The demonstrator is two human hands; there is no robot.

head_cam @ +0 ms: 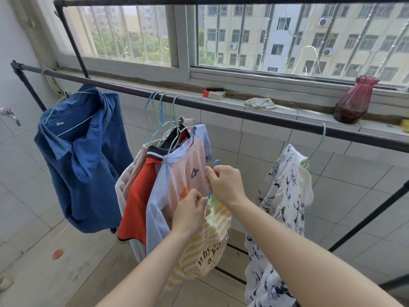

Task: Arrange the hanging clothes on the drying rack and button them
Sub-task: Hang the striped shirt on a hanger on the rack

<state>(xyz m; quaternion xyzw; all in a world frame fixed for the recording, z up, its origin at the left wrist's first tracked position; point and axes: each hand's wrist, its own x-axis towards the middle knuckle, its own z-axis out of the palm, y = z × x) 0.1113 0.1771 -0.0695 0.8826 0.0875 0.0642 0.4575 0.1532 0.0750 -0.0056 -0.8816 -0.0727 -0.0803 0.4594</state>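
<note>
A black drying rack bar (243,111) runs across the view. A blue shirt (88,169) hangs at its left. In the middle hangs a bunch of garments: an orange top (137,196) and a pink and lilac flowered shirt (186,169). A white floral garment (285,196) hangs at the right. Below the bar, off it, is a yellow striped shirt (210,244) on a blue hanger (215,162). My right hand (225,185) grips that hanger just under its hook. My left hand (190,211) pinches the striped shirt's neckline.
On the tiled window ledge stand a dark red vase (354,100), a crumpled white cloth (260,103) and a red and white box (213,94). A second rack bar (199,0) crosses overhead. A tap (10,116) sticks out of the left wall.
</note>
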